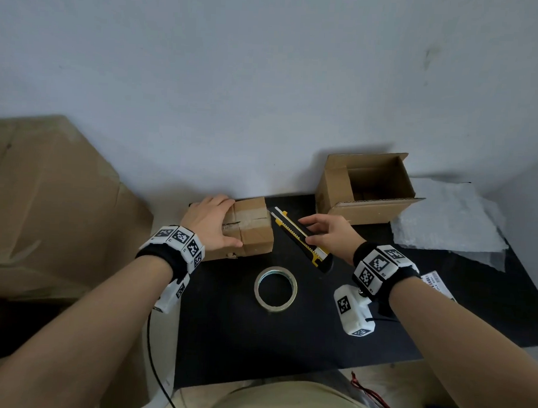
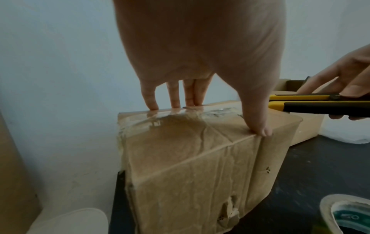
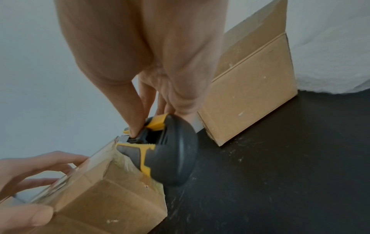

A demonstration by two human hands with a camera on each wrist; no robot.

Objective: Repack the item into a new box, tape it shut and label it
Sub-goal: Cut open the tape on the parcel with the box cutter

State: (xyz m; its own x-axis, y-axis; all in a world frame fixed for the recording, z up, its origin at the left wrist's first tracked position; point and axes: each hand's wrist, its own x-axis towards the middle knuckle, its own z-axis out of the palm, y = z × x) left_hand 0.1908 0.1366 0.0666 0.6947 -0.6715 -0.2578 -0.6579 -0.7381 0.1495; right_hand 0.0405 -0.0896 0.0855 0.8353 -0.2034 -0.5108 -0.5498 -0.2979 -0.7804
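Observation:
A worn, taped-up cardboard box [image 1: 254, 231] stands at the back left of the black table [image 1: 286, 343]. My left hand [image 1: 231, 222] holds its left end, fingers [image 2: 174, 98] on the far top edge and thumb on the near edge. In my right hand [image 1: 306, 230] is a yellow and black utility knife [image 1: 287, 224], pinched by thumb and fingers. The knife's front end is at the box's top right edge [image 3: 118, 142]. An open, empty new box [image 1: 367, 186] lies on its side at the back. A roll of clear tape [image 1: 275, 289] lies flat in front of me.
Crumpled white wrapping [image 1: 449, 218] lies right of the new box. A printed label [image 1: 434, 280] shows at the table's right edge behind my wrist. A large cardboard sheet [image 1: 45, 209] leans on the wall to the left. The wall runs close behind the boxes.

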